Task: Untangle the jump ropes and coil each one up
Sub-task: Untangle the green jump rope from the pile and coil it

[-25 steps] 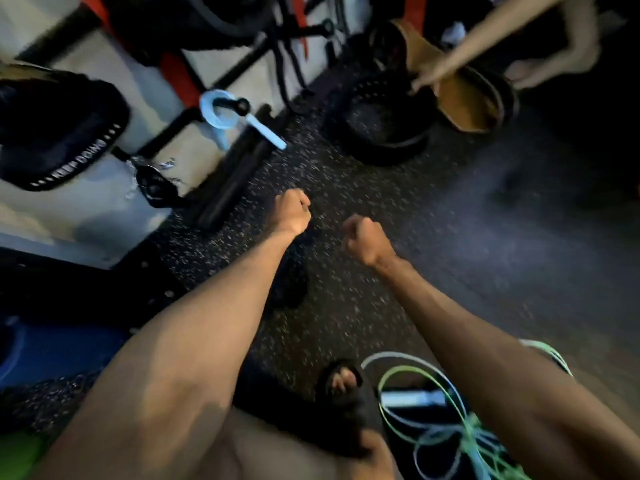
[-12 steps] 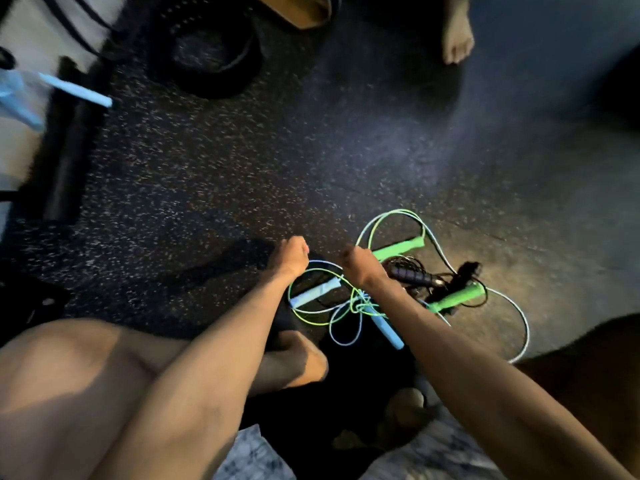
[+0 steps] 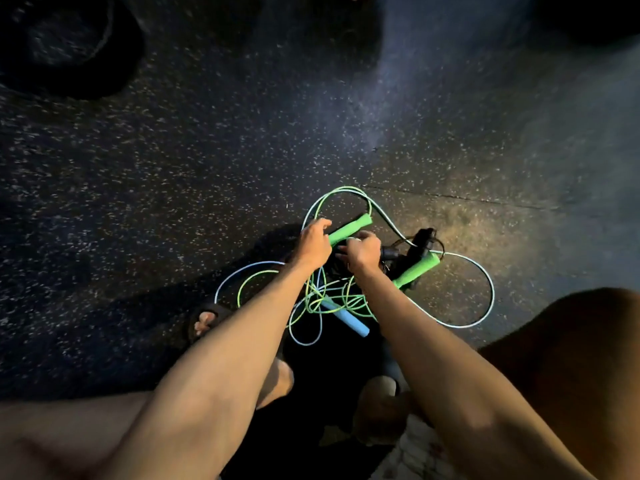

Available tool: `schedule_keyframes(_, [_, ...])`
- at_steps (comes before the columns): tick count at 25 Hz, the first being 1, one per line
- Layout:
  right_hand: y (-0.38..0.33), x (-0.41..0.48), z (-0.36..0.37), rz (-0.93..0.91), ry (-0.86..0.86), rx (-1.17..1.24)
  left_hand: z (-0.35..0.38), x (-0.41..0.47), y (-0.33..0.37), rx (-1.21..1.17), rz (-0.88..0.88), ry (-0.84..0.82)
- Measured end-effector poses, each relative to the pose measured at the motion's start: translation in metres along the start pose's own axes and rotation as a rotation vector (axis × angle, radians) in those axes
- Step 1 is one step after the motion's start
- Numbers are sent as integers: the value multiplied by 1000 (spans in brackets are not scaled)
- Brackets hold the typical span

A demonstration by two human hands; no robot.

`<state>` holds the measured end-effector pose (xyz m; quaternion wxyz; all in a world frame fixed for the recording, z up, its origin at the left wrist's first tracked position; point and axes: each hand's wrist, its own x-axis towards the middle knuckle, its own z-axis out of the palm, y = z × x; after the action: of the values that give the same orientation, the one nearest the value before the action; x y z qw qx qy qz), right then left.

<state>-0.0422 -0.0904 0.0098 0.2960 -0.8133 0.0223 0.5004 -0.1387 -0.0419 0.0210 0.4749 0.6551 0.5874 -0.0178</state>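
Green handle (image 3: 349, 227) first: our left hand (image 3: 313, 242) curls fingers round its end, right hand (image 3: 362, 252) pinches black rope (image 3: 423, 239) beside it; we pull slowly.

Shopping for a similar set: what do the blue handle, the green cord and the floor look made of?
Blue handle: likely foam, matte, no glare, soft rounded end.
Green cord: probably plastic-coated, smooth, slightly glossy, holding springy loops.
Floor: apparently rubber matting, dark, matte, pale flecks, one seam.

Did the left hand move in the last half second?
Yes. The left hand moved right, from the blue cords up to the upper green handle, which lay still.
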Motion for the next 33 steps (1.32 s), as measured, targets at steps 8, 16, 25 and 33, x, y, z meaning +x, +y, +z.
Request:
schedule_keyframes(8, [-19, 21, 0, 117, 17, 203, 19, 20, -4, 178, -85, -158])
schedule_keyframes(16, [-12, -32, -21, -29, -19, 261, -31, -26, 32, -57, -51, -224])
schedule_keyframes(25, [-9, -167, -83, -689, 212, -196, -91, -140, 56, -95, 141, -179])
schedule_keyframes(33, [18, -237, -95, -898, 109, -396, -125, -219, 61, -97, 314, -70])
